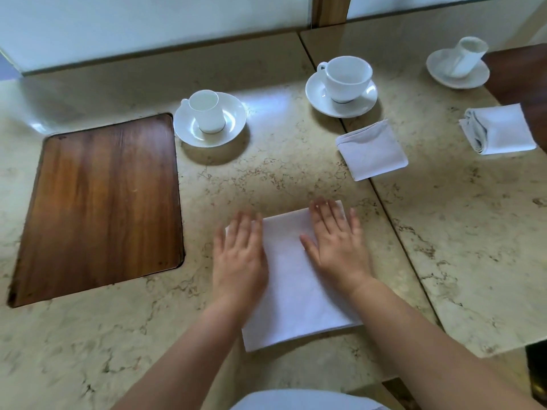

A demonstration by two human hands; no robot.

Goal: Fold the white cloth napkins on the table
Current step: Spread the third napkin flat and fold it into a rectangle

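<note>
the tabletop (118,350) is beige marble-patterned stone, glossy, with a seam running diagonally away to the right of the napkin (296,279); a second slab of the same stone continues beyond that seam. a pale wall panel with a wooden post runs along the far edge. a dark wooden inlay (103,202), rectangular with rounded corners, is set into the stone well to the left of the napkin.

the napkin lies flat near the front edge, folded into a long white rectangle. its long axis runs from the person outward, leaning slightly to the right at the near end; the far short edge points toward the cups.

the left hand (239,255) presses palm down on the napkin's far-left part, fingers straight and together, partly off the cloth edge. the right hand (337,241) lies flat on the far-right part, fingers spread and extended, grasping nothing.

beyond the napkin to the right sit a folded square napkin (371,149) on the seam and another folded napkin (500,130) farther right. behind the napkin stand a cup on a saucer (210,118), a wider cup on a saucer (342,85), and far right a saucer holding a rolled white cloth (461,62).
</note>
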